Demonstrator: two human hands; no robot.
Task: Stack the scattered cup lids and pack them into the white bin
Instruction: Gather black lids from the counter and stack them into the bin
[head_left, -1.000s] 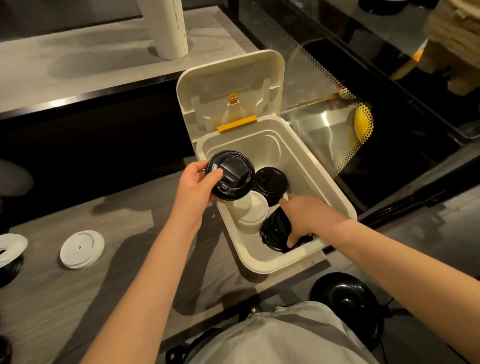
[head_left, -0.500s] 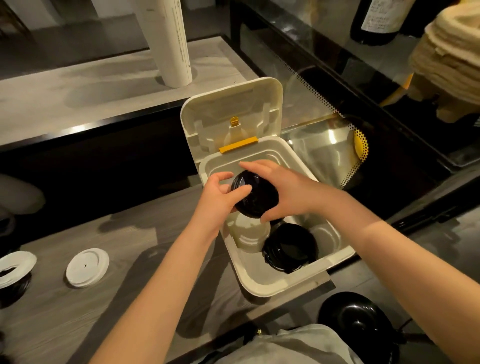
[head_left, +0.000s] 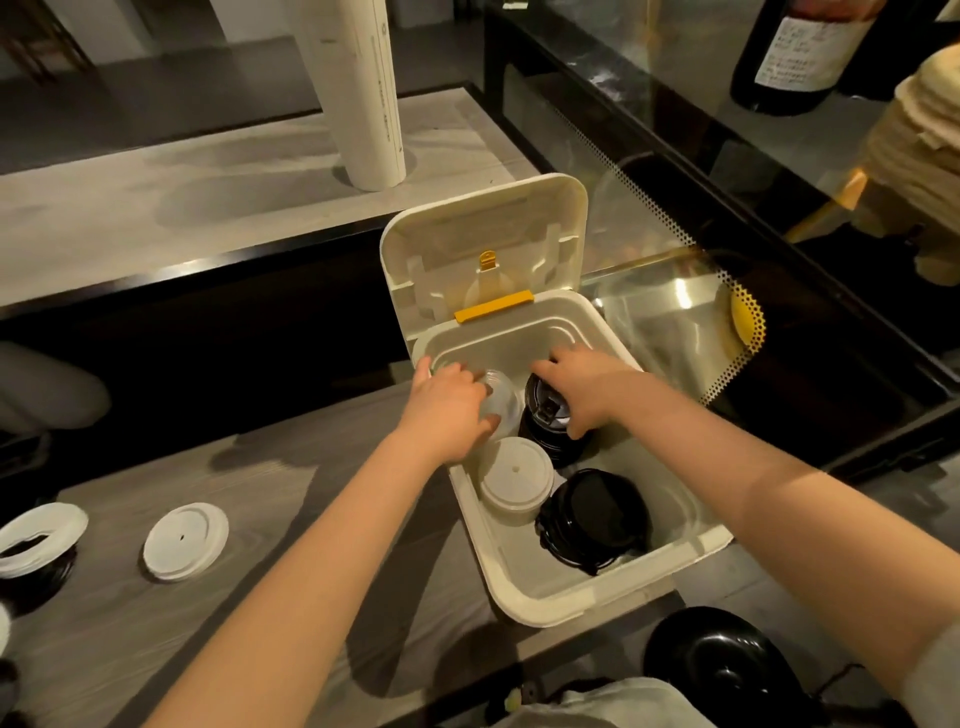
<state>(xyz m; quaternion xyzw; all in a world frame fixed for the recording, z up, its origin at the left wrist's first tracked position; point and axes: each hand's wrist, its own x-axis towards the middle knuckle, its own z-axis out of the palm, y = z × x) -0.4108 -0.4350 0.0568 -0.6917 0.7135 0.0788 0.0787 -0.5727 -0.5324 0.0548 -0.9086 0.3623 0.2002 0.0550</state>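
You were packing the bin (head_left: 545, 608): right fingers (head_left: 558, 364) curled round the black stack (head_left: 545, 431), left fingers (head_left: 460, 373) gripped clear lids (head_left: 497, 397). Next probably required the white lid (head_left: 185, 540), well left of them.

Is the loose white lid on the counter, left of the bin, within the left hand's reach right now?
Probably yes. The white lid lies on open counter beside that forearm; the left hand, now in the white bin gripping a clear lid, must let go first.
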